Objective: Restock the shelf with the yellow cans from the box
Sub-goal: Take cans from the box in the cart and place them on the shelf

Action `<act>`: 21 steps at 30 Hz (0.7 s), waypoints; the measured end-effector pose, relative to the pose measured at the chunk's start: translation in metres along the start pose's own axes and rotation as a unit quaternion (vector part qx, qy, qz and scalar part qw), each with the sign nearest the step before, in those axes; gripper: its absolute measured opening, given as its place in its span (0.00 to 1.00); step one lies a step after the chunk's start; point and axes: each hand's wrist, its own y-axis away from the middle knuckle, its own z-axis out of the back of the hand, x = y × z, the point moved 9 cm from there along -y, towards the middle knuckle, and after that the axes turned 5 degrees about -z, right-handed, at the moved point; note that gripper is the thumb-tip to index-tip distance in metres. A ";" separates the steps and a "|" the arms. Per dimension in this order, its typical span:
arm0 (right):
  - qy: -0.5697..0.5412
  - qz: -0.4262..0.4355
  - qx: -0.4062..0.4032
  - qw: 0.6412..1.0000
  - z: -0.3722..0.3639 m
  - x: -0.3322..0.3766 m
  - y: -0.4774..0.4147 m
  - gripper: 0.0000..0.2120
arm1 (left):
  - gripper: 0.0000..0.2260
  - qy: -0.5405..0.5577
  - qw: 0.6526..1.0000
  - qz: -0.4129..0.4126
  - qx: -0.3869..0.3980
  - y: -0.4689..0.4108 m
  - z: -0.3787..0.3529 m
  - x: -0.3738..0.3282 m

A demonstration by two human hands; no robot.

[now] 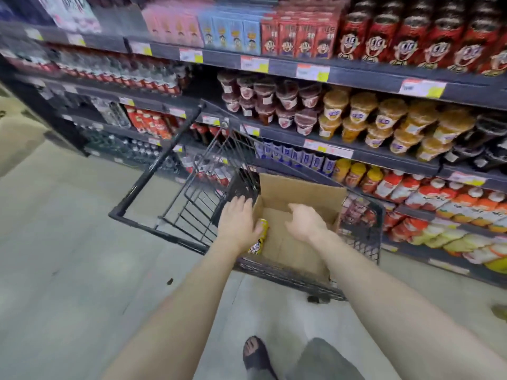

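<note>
An open cardboard box (301, 192) sits in a black wire cart (365, 234) beside the store shelf (356, 154). A yellow can (260, 237) with a cartoon print is at the box's left wall, tilted. My left hand (237, 223) is closed around it from the left, with the thumb across it and the fingers reaching over the box's edge. Above the middle of the box, my right hand (304, 220) hovers with its fingers spread and holds nothing. The box floor that shows is bare cardboard.
The cart's hinged wire flap (208, 171) stands raised on the left. The shelves hold red cartons, cups, blue cans (296, 159) and orange bottles. Grey floor lies to the left. My foot in a black sandal (256, 355) is below the cart.
</note>
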 end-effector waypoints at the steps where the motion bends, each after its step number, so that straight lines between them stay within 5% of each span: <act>1: 0.004 -0.002 0.004 1.000 -0.005 0.005 -0.009 0.29 | 0.35 0.011 1.000 0.004 0.007 -0.006 -0.010 0.008; 9: 0.006 -0.054 0.095 0.994 -0.058 0.011 -0.102 0.17 | 0.20 0.090 0.986 0.072 0.122 -0.058 -0.099 0.038; 21: -0.096 -0.169 0.211 0.958 -0.175 -0.035 -0.258 0.20 | 0.23 0.173 0.919 0.212 0.283 -0.131 -0.261 0.042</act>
